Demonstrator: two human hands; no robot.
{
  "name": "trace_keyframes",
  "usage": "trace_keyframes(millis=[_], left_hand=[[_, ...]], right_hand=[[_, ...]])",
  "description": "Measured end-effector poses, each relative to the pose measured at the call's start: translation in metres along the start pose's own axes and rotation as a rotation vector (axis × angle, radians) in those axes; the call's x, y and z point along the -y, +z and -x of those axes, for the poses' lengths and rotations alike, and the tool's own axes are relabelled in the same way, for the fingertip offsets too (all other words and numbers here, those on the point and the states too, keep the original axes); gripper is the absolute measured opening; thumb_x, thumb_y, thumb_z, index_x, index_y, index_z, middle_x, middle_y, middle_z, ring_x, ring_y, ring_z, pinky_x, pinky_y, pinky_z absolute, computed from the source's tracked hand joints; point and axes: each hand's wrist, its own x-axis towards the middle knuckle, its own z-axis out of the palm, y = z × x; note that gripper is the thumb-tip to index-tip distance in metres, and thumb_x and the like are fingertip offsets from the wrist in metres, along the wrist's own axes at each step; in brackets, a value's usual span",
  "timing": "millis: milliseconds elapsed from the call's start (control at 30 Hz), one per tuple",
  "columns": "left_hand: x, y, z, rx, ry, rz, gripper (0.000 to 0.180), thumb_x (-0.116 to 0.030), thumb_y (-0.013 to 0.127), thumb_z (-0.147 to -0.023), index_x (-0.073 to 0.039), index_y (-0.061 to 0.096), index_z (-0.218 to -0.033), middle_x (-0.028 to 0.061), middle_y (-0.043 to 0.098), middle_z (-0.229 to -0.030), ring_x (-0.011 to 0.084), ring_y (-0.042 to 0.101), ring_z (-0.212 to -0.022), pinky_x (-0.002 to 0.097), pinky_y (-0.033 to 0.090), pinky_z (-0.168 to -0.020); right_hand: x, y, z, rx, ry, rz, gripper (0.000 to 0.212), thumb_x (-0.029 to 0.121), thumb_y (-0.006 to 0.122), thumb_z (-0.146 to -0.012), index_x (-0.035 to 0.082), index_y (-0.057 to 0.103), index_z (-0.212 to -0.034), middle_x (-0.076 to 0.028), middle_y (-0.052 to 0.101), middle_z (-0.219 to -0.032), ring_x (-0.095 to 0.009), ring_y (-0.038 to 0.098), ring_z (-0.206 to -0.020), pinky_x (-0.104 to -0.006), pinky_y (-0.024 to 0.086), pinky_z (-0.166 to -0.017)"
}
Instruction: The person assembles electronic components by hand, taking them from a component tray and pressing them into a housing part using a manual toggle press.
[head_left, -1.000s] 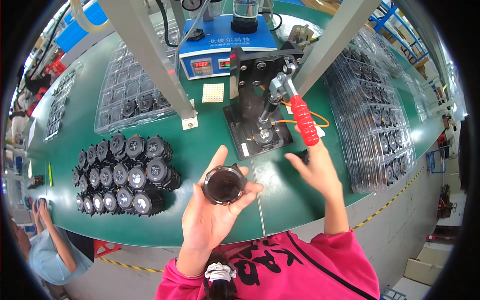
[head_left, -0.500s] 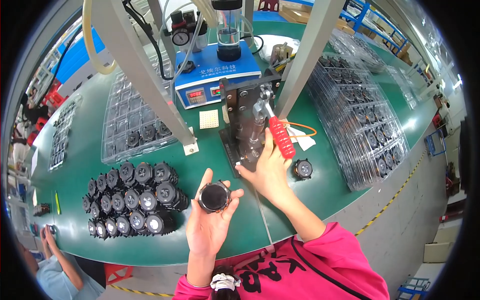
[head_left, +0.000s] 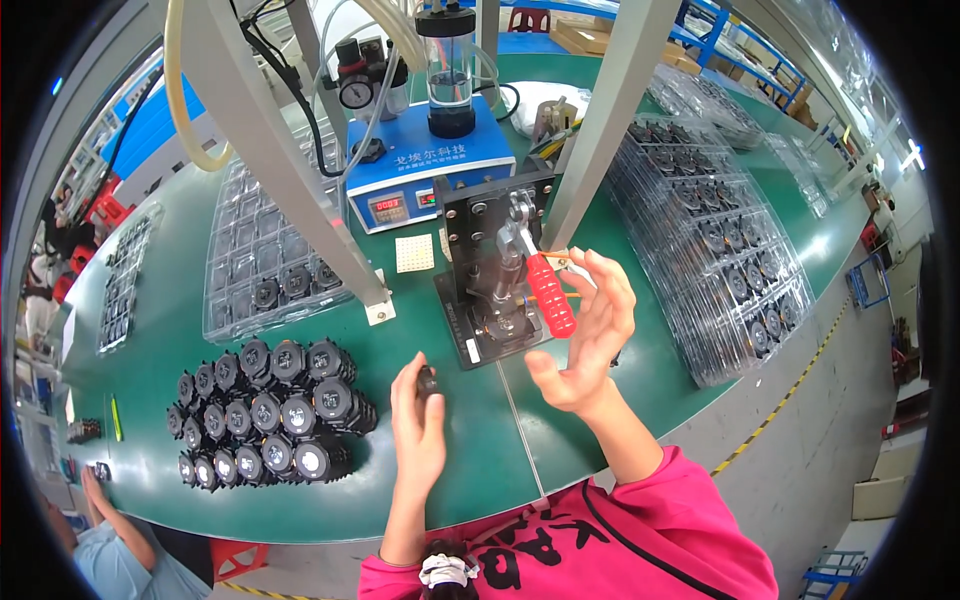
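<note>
In my left hand (head_left: 418, 430) a round black watch (head_left: 427, 382) is pinched between thumb and fingers, turned so that mostly its edge shows. My right hand (head_left: 592, 335) is open, with fingers curved and spread, just right of the red ribbed handle (head_left: 552, 298) of a toggle clamp. Whether a fingertip touches the handle I cannot tell. The clamp belongs to a black press fixture (head_left: 490, 240) on the green table. Under its plunger, a dark round piece (head_left: 508, 325) sits at the base. A sliver of another watch (head_left: 614, 360) shows behind my right hand.
Stacked black watches (head_left: 265, 412) stand in rows on the left. Clear trays of watches lie left (head_left: 265, 230) and right (head_left: 710, 240). A blue tester (head_left: 430, 165) stands behind the fixture, between grey posts (head_left: 600, 130). Another person's hands (head_left: 95, 490) are at the far left.
My right hand has moved right, off the fixture and handle, and opened. The watch in my left hand has turned from face-up to edge-on. The clamp handle looks about the same.
</note>
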Motion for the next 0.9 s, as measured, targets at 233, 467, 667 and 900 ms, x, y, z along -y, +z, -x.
trace_keyframes(millis=[233,467,667,900], left_hand=[[0.001,0.010,0.003,0.142,0.159,-0.621,0.055,-0.004,0.069,-0.079,-0.003,0.050,-0.130,0.0181,0.044,-0.132,0.0392,0.039,-0.126,0.0464,0.036,-0.105],[-0.005,0.007,0.000,0.174,0.153,-0.586,0.056,0.001,0.069,-0.075,-0.002,0.052,-0.128,0.0168,0.045,-0.134,0.0385,0.041,-0.126,0.0452,0.037,-0.105],[-0.001,0.002,0.005,0.208,0.165,-0.558,0.051,0.003,0.067,-0.076,-0.001,0.053,-0.126,0.0167,0.045,-0.135,0.0387,0.041,-0.126,0.0448,0.038,-0.104],[-0.016,0.005,-0.006,0.132,0.219,-0.497,0.050,0.004,0.065,-0.077,-0.001,0.052,-0.125,0.0167,0.046,-0.135,0.0386,0.042,-0.125,0.0451,0.038,-0.103]], right_hand=[[-0.016,0.019,-0.003,-0.054,-0.140,-0.096,0.075,0.036,0.069,-0.085,0.000,0.029,-0.138,-0.025,0.032,-0.140,-0.039,0.039,-0.130,-0.0463,0.041,-0.102],[-0.009,0.003,-0.067,-0.067,-0.191,-0.166,0.046,0.022,0.072,-0.086,0.000,0.047,-0.118,-0.013,0.067,-0.093,-0.022,0.066,-0.090,-0.0334,0.049,-0.084],[0.012,0.010,-0.116,0.112,0.372,-0.007,0.019,0.012,0.058,-0.094,-0.002,0.056,-0.108,-0.012,0.062,-0.092,-0.018,0.060,-0.078,-0.0317,0.049,-0.072],[0.001,-0.005,0.021,0.424,0.579,0.399,0.019,0.007,0.066,-0.082,0.000,0.062,-0.099,-0.019,0.061,-0.111,-0.036,0.051,-0.113,-0.0410,0.041,-0.093]])
